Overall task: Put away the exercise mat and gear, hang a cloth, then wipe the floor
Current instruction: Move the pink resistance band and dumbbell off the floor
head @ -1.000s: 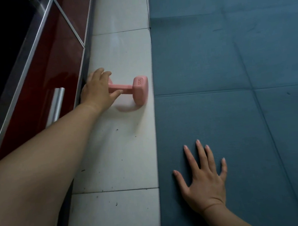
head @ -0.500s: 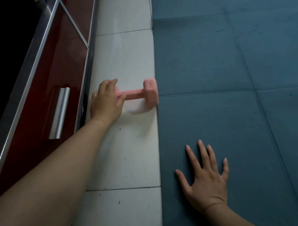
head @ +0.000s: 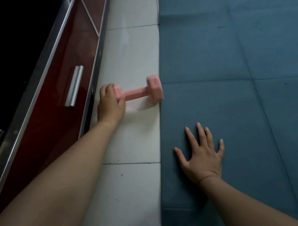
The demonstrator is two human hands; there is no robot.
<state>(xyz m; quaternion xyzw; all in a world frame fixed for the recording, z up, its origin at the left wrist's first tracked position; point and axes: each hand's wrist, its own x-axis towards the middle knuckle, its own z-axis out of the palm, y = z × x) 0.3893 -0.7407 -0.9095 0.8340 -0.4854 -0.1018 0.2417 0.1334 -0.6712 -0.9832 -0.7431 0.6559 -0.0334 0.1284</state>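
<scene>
The left hand (head: 111, 105) curls its fingers over the near head of the pink dumbbell (head: 143, 91), a clenched grip on that end. The dumbbell lies on the white tiled floor (head: 134, 140), its far head touching the edge of the blue exercise mat (head: 232, 88), just beside the red cabinet (head: 54, 102). The right hand (head: 202, 156) lies flat on the mat, fingers spread, grasping nothing.

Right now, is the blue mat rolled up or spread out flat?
Spread out flat. The blue mat lies open on the white floor, its fold creases showing, with the right hand pressed flat on it.
</scene>
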